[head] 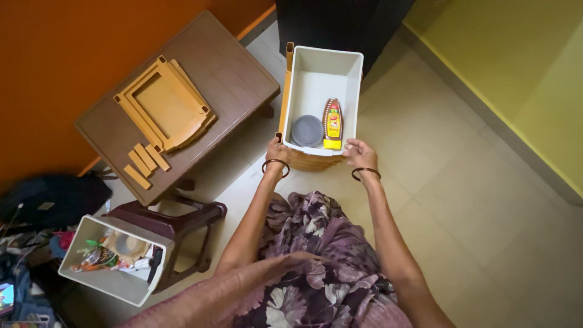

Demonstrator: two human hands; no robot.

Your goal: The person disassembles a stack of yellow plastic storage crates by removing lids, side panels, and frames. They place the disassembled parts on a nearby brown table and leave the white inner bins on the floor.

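Holding a white plastic drawer (316,79) by its near rim, both hands sit at the two near corners. Left hand (277,150) is clenched on the near-left corner, fingers curled over the edge; right hand (358,153) grasps the near-right corner, thumb on top of the rim. Each wrist carries a dark bangle.

Position: the drawer rests on an orange wicker-like frame (306,159), partly pulled toward the person, above the tiled floor (461,200).

Contents: a round grey lid or dish (307,130) lies at the drawer's near-left; just beside it, to the right, lies a squeeze bottle (331,123) with a yellow cap pointing at the near rim. Rest of the drawer floor is bare.

Handling judgement: thin moulded plastic, probably light and fairly stiff, with smooth walls that may slip; the rolled rim looks like the soundest place to take hold, one hand per corner. Bottle and dish are loose and could slide if the drawer tips.

Pose: both arms reach forward and nearly straight, forearms converging on the drawer, palms turned inward.

Surroundings: left of the drawer stands a brown bench (231,79) carrying orange frame parts (163,106) and short slats (146,163). Farther left and nearer, a second white drawer (112,258), filled with mixed small items, rests by a dark stool (182,222).
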